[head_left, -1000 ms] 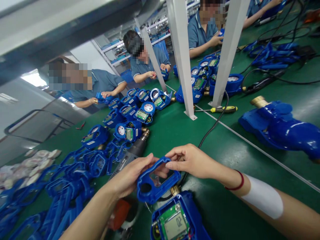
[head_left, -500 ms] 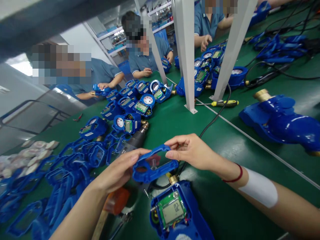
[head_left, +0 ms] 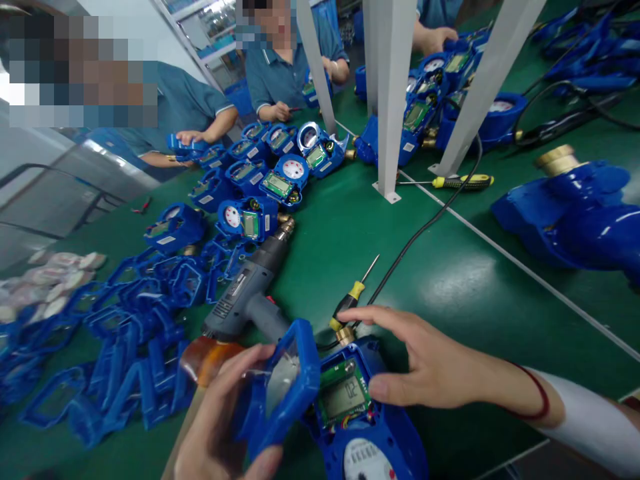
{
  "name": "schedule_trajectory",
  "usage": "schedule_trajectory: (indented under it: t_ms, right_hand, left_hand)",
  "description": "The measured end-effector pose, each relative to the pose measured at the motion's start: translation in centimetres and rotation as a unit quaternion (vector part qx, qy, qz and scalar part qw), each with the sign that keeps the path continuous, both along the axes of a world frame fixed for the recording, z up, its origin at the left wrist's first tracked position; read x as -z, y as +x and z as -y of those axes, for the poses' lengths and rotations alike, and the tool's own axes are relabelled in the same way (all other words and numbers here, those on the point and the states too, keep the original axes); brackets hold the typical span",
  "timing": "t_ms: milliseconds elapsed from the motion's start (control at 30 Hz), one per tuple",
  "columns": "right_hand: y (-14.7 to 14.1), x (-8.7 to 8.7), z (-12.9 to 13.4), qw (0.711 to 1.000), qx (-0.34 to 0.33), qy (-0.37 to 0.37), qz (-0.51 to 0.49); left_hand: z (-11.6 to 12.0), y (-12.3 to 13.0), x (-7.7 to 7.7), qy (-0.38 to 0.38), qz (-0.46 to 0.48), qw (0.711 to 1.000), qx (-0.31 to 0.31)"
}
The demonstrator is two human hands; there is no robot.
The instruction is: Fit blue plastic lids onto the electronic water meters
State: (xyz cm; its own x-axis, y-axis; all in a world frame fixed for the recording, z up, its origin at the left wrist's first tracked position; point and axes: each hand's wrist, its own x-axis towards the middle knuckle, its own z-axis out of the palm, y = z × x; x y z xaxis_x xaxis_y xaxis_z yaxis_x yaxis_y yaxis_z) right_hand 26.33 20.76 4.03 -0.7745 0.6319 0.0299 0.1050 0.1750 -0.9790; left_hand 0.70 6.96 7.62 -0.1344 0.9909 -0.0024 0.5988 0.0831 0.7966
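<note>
My left hand (head_left: 215, 417) grips a blue plastic meter cover (head_left: 310, 377) with a clear window, tilted on edge at the left side of a blue water meter (head_left: 400, 433). The meter lies face up, its green circuit board and lit display (head_left: 343, 400) exposed, a white dial below and a brass fitting at the far end. Over the meter's right side is my right hand (head_left: 435, 363), open, thumb and fingers spread, holding nothing. Its thumb is by the board's edge; whether it touches, I cannot tell. A yellow-black screwdriver (head_left: 347, 303) lies just past its fingertips.
A grey heat gun (head_left: 245, 293) and an orange-headed mallet (head_left: 213, 360) lie left of the meter. Blue covers (head_left: 150, 347) are heaped farther left. Several meters (head_left: 280, 183) stand beyond, near co-workers. White posts (head_left: 393, 100), a black cable (head_left: 420, 230) and another screwdriver (head_left: 463, 181) are ahead.
My right hand has let go of the cover and come down over the meter. My left hand has brought the cover nearer and turned it on edge. The view has shifted, uncovering the near screwdriver.
</note>
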Motion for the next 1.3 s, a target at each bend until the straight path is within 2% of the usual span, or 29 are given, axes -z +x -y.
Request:
schedule_trajectory:
  t_ms: [67, 167, 267, 333, 433, 667, 833, 1000, 1100, 1200, 1300]
  right_hand:
    - [0.6, 1.2, 1.2, 0.999, -0.041, -0.028, 0.009]
    - [0.7, 2.4, 2.9, 0.997, -0.062, -0.046, 0.017]
    - [0.2, 3.0, 3.9, 0.998, -0.047, -0.037, 0.019]
    - [-0.1, 3.3, 4.3, 0.999, -0.035, -0.031, 0.007]
    - [-0.4, 3.5, 4.5, 0.999, -0.013, -0.029, -0.014]
    - [-0.5, 4.2, 4.5, 0.999, -0.023, -0.003, -0.028]
    - [-0.4, 4.6, 4.7, 0.999, -0.022, 0.0, -0.036]
    - [-0.4, 4.4, 4.8, 0.999, -0.025, -0.025, -0.041]
    - [-0.7, 3.8, 4.8, 0.998, -0.029, -0.038, -0.031]
    - [-1.1, 3.5, 5.0, 0.999, -0.023, -0.039, -0.017]
    - [-1.6, 3.4, 5.3, 0.999, -0.01, -0.038, -0.016]
  left_hand:
    - [1.4, 1.7, 1.2, 0.068, -0.039, 0.997, -0.009]
    - [1.6, 4.0, 2.3, 0.163, -0.038, 0.985, -0.051]
    - [1.1, 4.8, 2.9, 0.198, -0.047, 0.979, -0.016]
    - [0.9, 4.5, 3.1, 0.194, -0.056, 0.979, 0.025]
    - [0.9, 3.9, 3.3, 0.19, -0.071, 0.978, 0.048]
    - [0.6, 3.9, 3.3, 0.185, -0.1, 0.976, 0.062]
    - [0.3, 3.7, 3.5, 0.153, -0.08, 0.981, 0.084]
    - [-0.3, 3.2, 2.2, 0.087, -0.075, 0.986, 0.122]
    - [-1.2, 3.0, 1.0, 0.041, -0.105, 0.979, 0.168]
    - [-2.1, 2.7, 0.4, 0.043, -0.159, 0.966, 0.198]
    - [-2.9, 2.4, 0.3, 0.06, -0.236, 0.941, 0.236]
